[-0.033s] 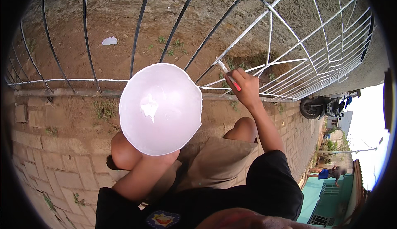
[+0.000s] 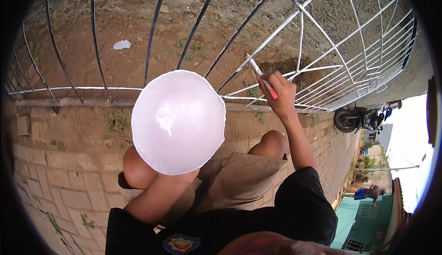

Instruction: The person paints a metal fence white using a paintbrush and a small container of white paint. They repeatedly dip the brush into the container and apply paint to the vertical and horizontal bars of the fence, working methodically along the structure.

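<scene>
My left hand (image 2: 188,176) holds a wide, shallow bowl (image 2: 184,147) from below; its fingers are hidden under it. The bowl is whitish, with a wet white patch of paint in it. My right hand (image 2: 280,91) is closed around a paintbrush (image 2: 255,67) with a red handle end and white-coated bristles. The bristles are at a slanted bar (image 2: 275,33) of a metal fence. Above the brush this bar is white, while its lower stretch (image 2: 229,83) is dark.
Dark upright bars (image 2: 153,34) stand to the left, and white bars (image 2: 363,38) to the right. A white scrap (image 2: 122,44) lies on the soil behind the fence. Paving (image 2: 69,186) surrounds my knees. A motorcycle (image 2: 357,119) and another person (image 2: 366,193) are farther right.
My right hand and the paintbrush have shifted slightly right, and the bristles have moved a little up along the slanted bar. The bowl has barely moved.
</scene>
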{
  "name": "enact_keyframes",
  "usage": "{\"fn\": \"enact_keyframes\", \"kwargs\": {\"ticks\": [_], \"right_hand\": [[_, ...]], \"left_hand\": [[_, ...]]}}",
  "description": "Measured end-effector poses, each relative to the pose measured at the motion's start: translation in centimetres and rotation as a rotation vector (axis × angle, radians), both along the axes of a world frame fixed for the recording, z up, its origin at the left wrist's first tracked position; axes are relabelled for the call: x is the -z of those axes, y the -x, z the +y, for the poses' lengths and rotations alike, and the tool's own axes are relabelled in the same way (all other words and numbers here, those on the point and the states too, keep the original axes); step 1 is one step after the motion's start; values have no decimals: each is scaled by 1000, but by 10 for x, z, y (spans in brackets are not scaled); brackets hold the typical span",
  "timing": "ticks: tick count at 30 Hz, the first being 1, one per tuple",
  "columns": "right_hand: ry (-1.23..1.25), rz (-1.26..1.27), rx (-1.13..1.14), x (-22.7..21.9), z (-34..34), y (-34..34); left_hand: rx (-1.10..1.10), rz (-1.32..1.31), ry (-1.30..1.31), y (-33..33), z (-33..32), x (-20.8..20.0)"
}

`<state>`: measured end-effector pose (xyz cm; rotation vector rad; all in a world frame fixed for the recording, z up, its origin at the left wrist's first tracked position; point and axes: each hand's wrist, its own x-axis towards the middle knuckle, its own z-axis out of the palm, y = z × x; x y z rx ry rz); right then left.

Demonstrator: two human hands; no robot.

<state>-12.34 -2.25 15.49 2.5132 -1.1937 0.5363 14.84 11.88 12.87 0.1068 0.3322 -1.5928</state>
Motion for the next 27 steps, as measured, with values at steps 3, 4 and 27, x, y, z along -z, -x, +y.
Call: {"fn": "enact_keyframes", "kwargs": {"ticks": [3, 4, 27], "right_hand": [[347, -167, -158, -50, -13, 2], [432, -178, -177, -60, -16, 3], [134, 226, -90, -68, -12, -11]], "left_hand": [[5, -50, -32, 4, -2, 8], [7, -68, -25, 7, -4, 12], [63, -13, 15, 9, -12, 1]]}}
